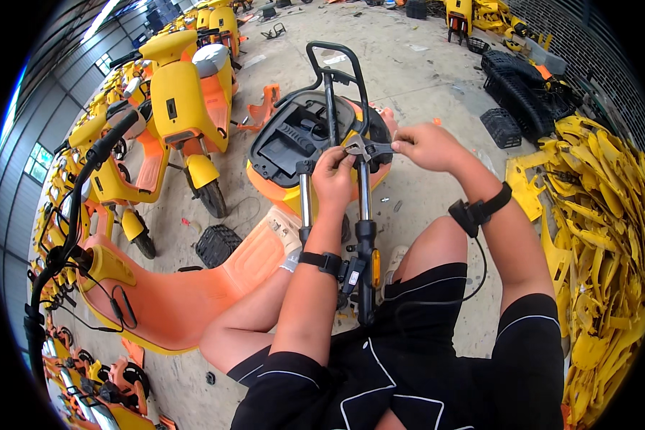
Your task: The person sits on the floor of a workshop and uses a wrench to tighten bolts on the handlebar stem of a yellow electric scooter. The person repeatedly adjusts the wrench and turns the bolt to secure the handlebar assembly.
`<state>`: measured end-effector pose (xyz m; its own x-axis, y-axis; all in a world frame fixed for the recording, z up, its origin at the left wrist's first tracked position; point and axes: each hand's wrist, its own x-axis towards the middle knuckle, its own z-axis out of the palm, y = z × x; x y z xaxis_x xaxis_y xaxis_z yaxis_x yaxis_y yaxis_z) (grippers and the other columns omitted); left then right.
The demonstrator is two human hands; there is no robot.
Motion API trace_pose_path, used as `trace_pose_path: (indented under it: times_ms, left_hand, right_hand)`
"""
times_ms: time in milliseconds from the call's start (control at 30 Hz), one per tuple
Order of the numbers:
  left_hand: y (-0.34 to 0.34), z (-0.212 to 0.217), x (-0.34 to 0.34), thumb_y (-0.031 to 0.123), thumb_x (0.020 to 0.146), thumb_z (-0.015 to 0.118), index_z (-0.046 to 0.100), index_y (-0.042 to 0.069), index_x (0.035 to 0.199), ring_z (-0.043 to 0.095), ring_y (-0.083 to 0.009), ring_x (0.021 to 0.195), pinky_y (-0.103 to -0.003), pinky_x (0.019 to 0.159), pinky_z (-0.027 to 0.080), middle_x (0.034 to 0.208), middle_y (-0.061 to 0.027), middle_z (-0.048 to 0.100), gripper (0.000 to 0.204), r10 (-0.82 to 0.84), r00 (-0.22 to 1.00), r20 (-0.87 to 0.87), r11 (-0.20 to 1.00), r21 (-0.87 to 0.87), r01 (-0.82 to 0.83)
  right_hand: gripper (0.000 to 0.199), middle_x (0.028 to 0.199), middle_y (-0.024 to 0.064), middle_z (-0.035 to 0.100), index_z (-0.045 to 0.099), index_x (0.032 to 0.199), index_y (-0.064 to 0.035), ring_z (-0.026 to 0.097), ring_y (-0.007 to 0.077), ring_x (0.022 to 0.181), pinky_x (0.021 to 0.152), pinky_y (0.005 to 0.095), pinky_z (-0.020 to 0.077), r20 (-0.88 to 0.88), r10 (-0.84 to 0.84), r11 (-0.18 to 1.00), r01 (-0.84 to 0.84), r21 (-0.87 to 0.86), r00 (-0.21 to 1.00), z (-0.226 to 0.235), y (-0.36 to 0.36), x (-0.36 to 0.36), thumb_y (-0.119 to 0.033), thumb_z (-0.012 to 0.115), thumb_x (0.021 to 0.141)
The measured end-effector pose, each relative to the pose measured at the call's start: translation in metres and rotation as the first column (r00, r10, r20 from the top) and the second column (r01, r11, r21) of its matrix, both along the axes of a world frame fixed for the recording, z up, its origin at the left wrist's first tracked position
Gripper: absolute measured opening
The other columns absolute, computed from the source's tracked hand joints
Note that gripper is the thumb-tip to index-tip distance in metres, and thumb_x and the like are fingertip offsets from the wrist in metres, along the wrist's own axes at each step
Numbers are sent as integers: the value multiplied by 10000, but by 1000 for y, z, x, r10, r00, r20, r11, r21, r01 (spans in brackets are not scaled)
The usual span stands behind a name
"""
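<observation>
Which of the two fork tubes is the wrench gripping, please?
The person's right-hand tube: the wrench sits at its top, held by both hands; the left tube stands bare beside it.

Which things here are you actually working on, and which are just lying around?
In hand:
left hand on the fork leg
right hand holding the wrench
scooter fork

Lying about:
yellow scooters
pile of yellow panels
black baskets
orange scooter body
</observation>
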<state>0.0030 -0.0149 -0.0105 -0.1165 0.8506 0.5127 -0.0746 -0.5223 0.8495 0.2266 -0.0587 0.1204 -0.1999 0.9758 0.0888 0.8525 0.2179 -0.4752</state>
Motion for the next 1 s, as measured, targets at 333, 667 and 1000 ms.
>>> trace_pose_path:
  times_ms: [333, 667, 1000]
  left_hand:
    - [-5, 8, 0, -19, 848, 762, 690, -70, 920, 669, -211, 924, -311, 810, 523, 1046, -127, 717, 113, 45, 996, -75, 999, 16, -44]
    - [-5, 6, 0, 9, 843, 781, 673, -72, 912, 672, -237, 949, -314, 842, 518, 1056, -141, 714, 151, 97, 989, -110, 995, 11, -96]
    - [-5, 7, -1, 14, 895, 749, 654, -68, 925, 620, -180, 923, -289, 851, 489, 1011, -97, 683, 129, 101, 984, -147, 994, 56, -94]
  right_hand:
    - [249, 678, 66, 629, 713, 950, -30, 589, 178, 644, 642, 371, 464, 2, 206, 953, -200, -227, 979, 46, 47, 5, -277, 677, 953]
    - [240, 781, 26, 716, 739, 1001, -48, 640, 150, 718, 719, 345, 491, 139, 339, 868, -253, -427, 931, 65, 105, -7, -262, 630, 987]
    - [271, 990, 61, 748, 759, 1131, -94, 665, 214, 932, 856, 390, 500, 384, 454, 865, -294, -406, 804, 88, 135, -35, -286, 664, 964]
